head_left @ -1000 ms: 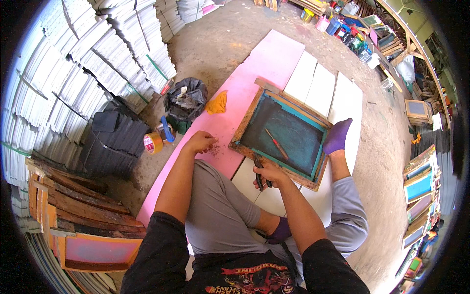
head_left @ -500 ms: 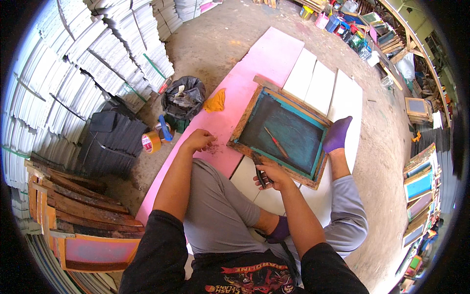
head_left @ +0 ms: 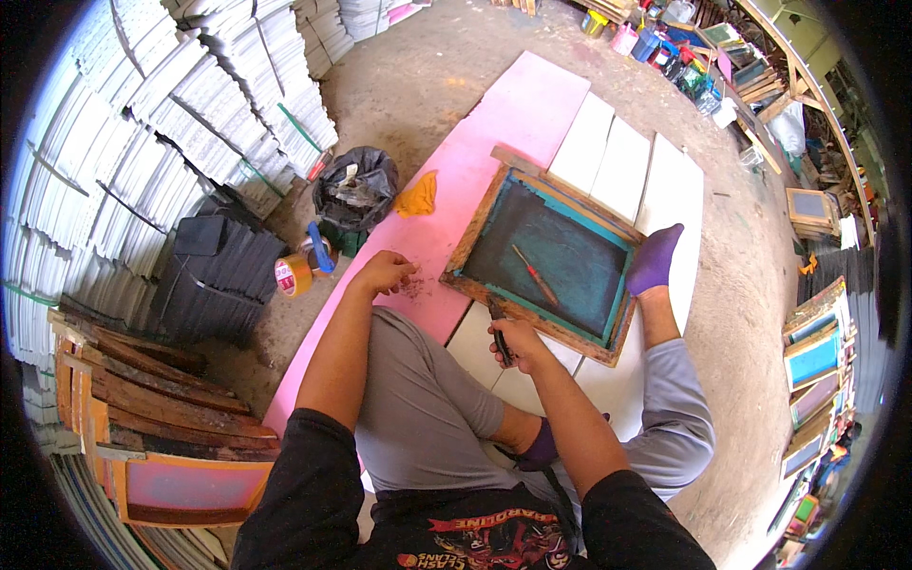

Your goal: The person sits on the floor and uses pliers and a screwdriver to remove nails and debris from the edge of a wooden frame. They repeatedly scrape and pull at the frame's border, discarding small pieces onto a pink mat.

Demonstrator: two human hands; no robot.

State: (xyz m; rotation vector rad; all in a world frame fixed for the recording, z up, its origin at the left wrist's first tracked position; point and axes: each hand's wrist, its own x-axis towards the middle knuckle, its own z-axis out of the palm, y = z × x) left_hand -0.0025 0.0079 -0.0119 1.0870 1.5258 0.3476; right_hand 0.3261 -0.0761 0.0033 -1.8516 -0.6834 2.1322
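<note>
**Your right hand [head_left: 516, 343] has squeezed the black tool [head_left: 504, 354]**

Its fingers were looser; now they wrap tight, with the tool's tip near the wooden frame [head_left: 478, 228]. That looks like one squeeze of work. The frame lies on pink [head_left: 532, 104] and white boards [head_left: 670, 185]. Your left hand [head_left: 382, 273] stays curled; I can't tell if it pinches anything.

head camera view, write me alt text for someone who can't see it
A seated person's right hand grips a black pliers-like tool beside a wood-framed screen, on which a red-handled tool lies. The left hand is near dark specks on a pink board. White sheets are stacked at upper left.
</note>
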